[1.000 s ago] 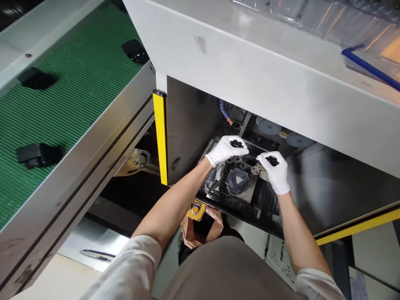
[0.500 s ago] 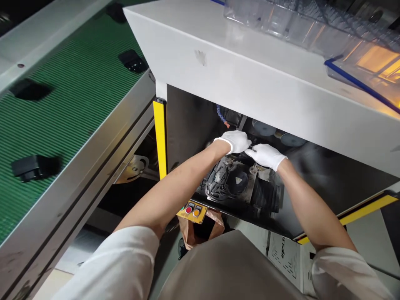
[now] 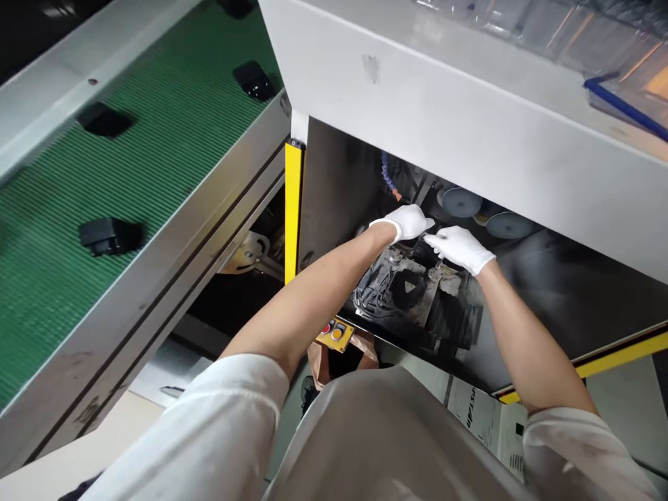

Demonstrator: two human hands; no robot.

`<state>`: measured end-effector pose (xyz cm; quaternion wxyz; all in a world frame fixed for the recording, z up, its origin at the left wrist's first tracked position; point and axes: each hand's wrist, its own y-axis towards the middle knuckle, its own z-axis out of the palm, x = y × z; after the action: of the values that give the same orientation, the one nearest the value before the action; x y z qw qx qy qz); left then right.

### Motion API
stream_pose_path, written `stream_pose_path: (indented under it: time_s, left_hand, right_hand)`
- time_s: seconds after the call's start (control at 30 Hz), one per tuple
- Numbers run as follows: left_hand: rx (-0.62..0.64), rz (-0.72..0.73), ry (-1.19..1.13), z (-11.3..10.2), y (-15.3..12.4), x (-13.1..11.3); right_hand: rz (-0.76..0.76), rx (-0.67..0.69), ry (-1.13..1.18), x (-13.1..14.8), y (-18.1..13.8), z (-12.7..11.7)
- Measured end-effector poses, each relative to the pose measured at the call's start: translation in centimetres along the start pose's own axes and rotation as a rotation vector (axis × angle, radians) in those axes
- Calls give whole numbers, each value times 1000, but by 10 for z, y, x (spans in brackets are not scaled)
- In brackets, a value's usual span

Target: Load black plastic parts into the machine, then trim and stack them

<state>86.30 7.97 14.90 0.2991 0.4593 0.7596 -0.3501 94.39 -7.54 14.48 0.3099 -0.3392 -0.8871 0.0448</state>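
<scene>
Both my hands wear white gloves and reach into the dark bay of a machine. My left hand is closed, its thumb pointing toward the other hand. Close beside it, my right hand has its fingers bent and thumb and index together. Whatever is between the fingers, if anything, is too small or hidden to make out. Under the hands sits a dusty fixture with a black block bearing a pale triangle. Behind them are two grey round discs and a blue jointed hose with an orange tip.
On the left runs a green ribbed conveyor belt carrying several black plastic parts. A white hood overhangs the bay, with clear plastic trays on top. Yellow posts flank the opening. A yellow button box sits at its front.
The camera view has swung left, so the scene sits further right and slightly higher. Both hands stay close together over the fixture, and the right hand's lower fingers show more.
</scene>
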Motion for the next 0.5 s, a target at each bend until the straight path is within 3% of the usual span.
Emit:
stream_pose_path:
  time_s: [0.1,0.23,0.37,0.5]
  left_hand:
    - [81,60,-353,2,-4,10]
    - [68,167,-864,10,-18,32]
    - [-21,254,-992,21,-29,46]
    - [-80,236,-997,26,-28,47]
  right_hand:
    - [72,9,271,-6,1,3]
    - [82,-3,346,-5,1,3]
    - [96,1,417,-4,3,3]
    - [21,-47,297,-10,6,1]
